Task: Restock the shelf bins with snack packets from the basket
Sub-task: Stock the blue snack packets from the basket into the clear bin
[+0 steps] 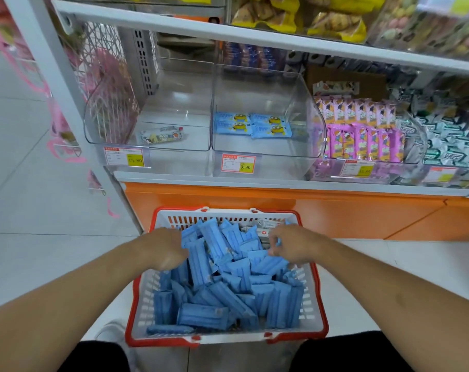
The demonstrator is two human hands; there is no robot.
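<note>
Both hands [164, 248] amid basket packets [222, 280]

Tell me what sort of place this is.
Most likely a small shop's snack aisle. Clear shelf bins carry price tags, neighbouring bins hold rows of wrapped snacks, and a red and white shopping basket full of blue packets sits below.

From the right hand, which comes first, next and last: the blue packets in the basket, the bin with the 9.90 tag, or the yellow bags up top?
1. Blue packets, under the right hand.
2. 9.90 bin, ahead.
3. Yellow bags, top shelf.
</note>
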